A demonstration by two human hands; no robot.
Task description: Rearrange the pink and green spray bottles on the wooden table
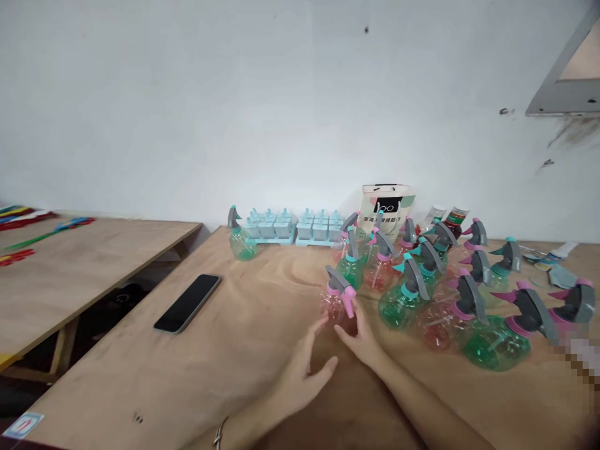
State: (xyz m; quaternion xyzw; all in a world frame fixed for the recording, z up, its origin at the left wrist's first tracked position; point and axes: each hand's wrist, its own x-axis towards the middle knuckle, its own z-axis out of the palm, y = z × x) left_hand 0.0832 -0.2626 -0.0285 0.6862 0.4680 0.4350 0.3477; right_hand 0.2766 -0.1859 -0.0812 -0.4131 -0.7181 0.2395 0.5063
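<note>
A pink-tinted spray bottle point(339, 301) with a grey head and pink trigger stands upright on the wooden table point(225, 362), just left of a crowd of similar bottles. My right hand point(360, 337) curls round the bottle's lower right side, thumb in front of its base. My left hand point(304, 370) is open with its fingers spread. Its fingertips reach towards the bottle's left side, just short of it.
Several green and pink spray bottles point(450, 294) crowd the table's right half. One green bottle point(240, 239) stands alone at the back by pale blue ice-lolly moulds point(293, 226). Nearby are a printed paper bag point(387, 209) and a black phone point(188, 303). A second table point(70, 269) is at left.
</note>
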